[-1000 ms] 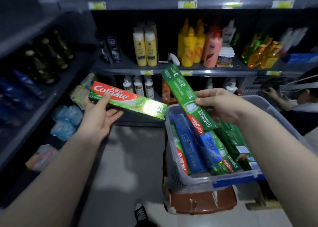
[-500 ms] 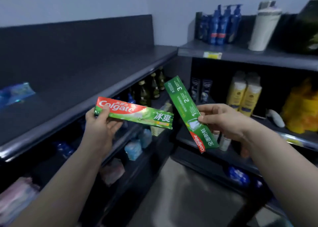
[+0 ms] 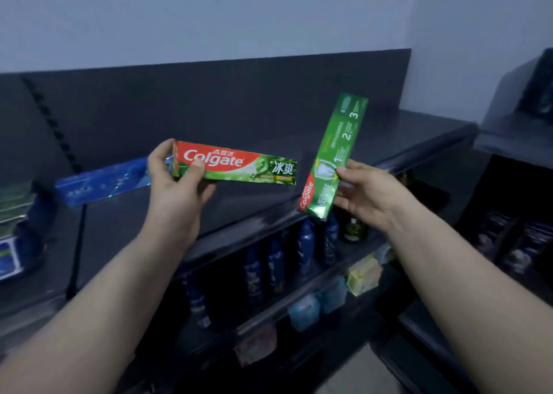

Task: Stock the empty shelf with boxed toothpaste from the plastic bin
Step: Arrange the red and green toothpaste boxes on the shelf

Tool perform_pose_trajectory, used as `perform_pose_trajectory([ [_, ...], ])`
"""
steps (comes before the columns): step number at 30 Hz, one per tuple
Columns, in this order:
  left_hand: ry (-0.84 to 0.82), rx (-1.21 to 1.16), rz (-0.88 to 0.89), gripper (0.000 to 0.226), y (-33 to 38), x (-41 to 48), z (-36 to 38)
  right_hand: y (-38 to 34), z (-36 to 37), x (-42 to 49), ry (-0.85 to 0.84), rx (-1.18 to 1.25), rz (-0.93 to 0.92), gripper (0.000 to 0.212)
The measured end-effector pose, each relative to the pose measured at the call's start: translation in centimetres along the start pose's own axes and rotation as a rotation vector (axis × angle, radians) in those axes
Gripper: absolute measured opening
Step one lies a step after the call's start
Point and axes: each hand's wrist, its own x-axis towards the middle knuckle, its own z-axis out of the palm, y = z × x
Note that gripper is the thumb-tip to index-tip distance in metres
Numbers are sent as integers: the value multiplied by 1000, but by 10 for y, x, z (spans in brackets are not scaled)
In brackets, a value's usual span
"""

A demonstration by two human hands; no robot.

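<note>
- Clamped in left hand [image 3: 176, 190]: red-and-green Colgate box [image 3: 239, 165], taken by its left end, thumb flat on the printed front, fingers curled round behind.
- Lying close to level, logo toward the camera, right end dipping a little.
- Clamped in right hand [image 3: 365, 193]: green Colgate box [image 3: 332, 157], gripped in its lower part, thumb on the front face, fingers behind.
- Standing steeply, top leaning right, red logo end at the bottom, numbers 1, 2, 3 up the face.
- Both boxes up in the air over the dark top shelf [image 3: 254, 211], touching neither the shelf nor each other; narrow gap between the right end of the red-and-green one and the green one.
- Already lying on that shelf to the left: blue toothpaste box [image 3: 101, 181], right end hidden behind the left hand.
- Farther left at the frame edge: stack of green and blue boxes [image 3: 13, 205], blurred, print unreadable.
- One tier down: row of dark blue bottles [image 3: 306, 244] upright, dark green bottle [image 3: 354, 229] just right of them, under the green box.
- Lower again: pale blue packets [image 3: 303, 311] and yellow packet [image 3: 363, 275].
- Right edge: second dark shelf unit [image 3: 505, 130], dim packs [image 3: 517, 250] in its lower bay, too blurred to name.
- Behind the top shelf: dark back panel [image 3: 209, 100], pale wall [image 3: 209, 19] above.
</note>
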Motion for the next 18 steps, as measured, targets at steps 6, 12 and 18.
perform_pose_trajectory([
  [6, 125, 87, 23, 39, -39, 58, 19, 2, -11, 104, -99, 29, 91, 18],
  [12, 248, 559, -23, 41, -71, 95, 14, 10, -18, 177, -145, 102, 184, 12],
  [18, 227, 1154, -76, 47, -85, 120, 19, 26, -7, 215, -212, 163, 291, 17],
])
